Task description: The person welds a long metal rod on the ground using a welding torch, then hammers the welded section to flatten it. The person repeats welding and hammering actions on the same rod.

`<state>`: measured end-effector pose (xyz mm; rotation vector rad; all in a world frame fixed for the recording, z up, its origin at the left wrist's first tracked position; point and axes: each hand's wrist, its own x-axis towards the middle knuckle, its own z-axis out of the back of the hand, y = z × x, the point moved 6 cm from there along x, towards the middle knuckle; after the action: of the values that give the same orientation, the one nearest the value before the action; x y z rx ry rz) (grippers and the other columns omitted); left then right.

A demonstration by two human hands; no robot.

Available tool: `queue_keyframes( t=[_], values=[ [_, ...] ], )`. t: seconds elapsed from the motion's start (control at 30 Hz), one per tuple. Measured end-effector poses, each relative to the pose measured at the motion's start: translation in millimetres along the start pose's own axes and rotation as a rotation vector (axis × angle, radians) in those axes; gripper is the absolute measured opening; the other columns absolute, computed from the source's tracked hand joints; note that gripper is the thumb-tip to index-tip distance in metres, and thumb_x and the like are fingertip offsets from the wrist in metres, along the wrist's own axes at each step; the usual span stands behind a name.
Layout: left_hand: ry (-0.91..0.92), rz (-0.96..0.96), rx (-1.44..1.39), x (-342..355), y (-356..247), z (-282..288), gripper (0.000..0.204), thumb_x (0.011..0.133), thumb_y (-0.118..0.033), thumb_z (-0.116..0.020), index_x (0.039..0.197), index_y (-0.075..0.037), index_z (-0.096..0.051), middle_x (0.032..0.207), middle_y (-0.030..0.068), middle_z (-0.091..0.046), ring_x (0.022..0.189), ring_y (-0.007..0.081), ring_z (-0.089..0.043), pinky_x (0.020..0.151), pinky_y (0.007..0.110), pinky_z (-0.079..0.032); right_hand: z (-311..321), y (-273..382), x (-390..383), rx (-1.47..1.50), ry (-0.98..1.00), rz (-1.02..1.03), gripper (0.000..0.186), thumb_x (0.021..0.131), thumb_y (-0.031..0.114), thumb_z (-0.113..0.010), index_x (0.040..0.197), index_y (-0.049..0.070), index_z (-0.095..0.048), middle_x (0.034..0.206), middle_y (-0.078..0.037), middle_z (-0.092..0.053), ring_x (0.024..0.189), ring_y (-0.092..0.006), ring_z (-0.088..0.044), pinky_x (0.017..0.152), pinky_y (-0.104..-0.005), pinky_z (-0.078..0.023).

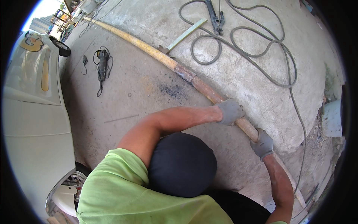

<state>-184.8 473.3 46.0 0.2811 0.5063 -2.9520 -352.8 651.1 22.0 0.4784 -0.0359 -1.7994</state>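
A long metal pipe (145, 47) runs diagonally across the concrete, yellow along its far part and rusty brown nearer me. My left hand (229, 111), in a grey glove, is closed around the rusty part. Lower right along the same pipe, my gloved right hand (263, 143) is wrapped around it. Beyond that hand a narrower pale length (289, 175) continues toward the lower right; the glove hides whether it is joined to the pipe. A pale green metal bar (186, 35) touches or nearly touches the pipe's far side.
An angle grinder (102, 65) with a cord lies at the left, by a white car (35, 123). Looped dark cable (257, 56) covers the upper right floor, near a black clamp (216, 20). A pale container (332, 117) stands at the right edge. Dark grit (173, 91) lies beside the pipe.
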Motion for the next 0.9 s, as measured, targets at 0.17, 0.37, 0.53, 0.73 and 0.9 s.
queue_keyframes(
  t=[0.17, 0.37, 0.53, 0.73, 0.9],
  values=[
    [-0.233, -0.051, 0.005, -30, -15, 10, 0.047, 0.09, -0.032, -0.079, 0.128, -0.007, -0.069, 0.131, 0.0151, -0.067, 0.126, 0.0332, -0.062, 0.106, 0.047, -0.05, 3, 3, 4, 0.004, 0.028, -0.012, 0.065, 0.082, 0.029, -0.085, 0.138, 0.006, -0.061, 0.12, -0.02, -0.07, 0.107, -0.0414, -0.071, 0.094, -0.0512, -0.057],
    [-0.48, -0.133, -0.197, -68, -30, 5, 0.041, 0.095, -0.029, -0.075, 0.127, -0.005, -0.068, 0.13, 0.0159, -0.067, 0.124, 0.0345, -0.061, 0.107, 0.049, -0.049, 4, 7, 4, 0.007, -0.021, 0.049, 0.062, 0.082, 0.029, -0.084, 0.135, 0.007, -0.063, 0.117, -0.021, -0.072, 0.104, -0.0422, -0.072, 0.091, -0.0507, -0.058],
    [-0.376, -0.137, -0.385, -97, -38, -15, 0.032, 0.099, -0.027, -0.071, 0.125, -0.008, -0.071, 0.127, 0.0128, -0.069, 0.119, 0.0333, -0.064, 0.104, 0.048, -0.051, 1, 0, 3, 0.024, -0.043, 0.082, 0.059, 0.081, 0.029, -0.084, 0.132, 0.007, -0.065, 0.117, -0.02, -0.072, 0.106, -0.0413, -0.072, 0.092, -0.0506, -0.058],
    [-0.34, -0.309, -0.398, -161, -36, -54, 0.023, 0.099, -0.023, -0.071, 0.117, -0.009, -0.074, 0.123, 0.01, -0.072, 0.115, 0.0322, -0.066, 0.099, 0.046, -0.055, 3, 1, 12, 0.018, 0.046, -0.002, 0.059, 0.08, 0.032, -0.086, 0.129, 0.007, -0.064, 0.112, -0.022, -0.074, 0.102, -0.044, -0.073, 0.09, -0.0515, -0.059],
    [-0.182, -0.09, -0.592, -202, -27, -93, 0.021, 0.098, -0.02, -0.072, 0.116, -0.009, -0.075, 0.121, 0.0107, -0.073, 0.114, 0.0322, -0.068, 0.097, 0.045, -0.057, 0, -5, 10, 0.029, 0.015, 0.06, 0.06, 0.08, 0.031, -0.087, 0.129, 0.007, -0.064, 0.11, -0.023, -0.074, 0.101, -0.0452, -0.073, 0.089, -0.0516, -0.059]
  ],
)
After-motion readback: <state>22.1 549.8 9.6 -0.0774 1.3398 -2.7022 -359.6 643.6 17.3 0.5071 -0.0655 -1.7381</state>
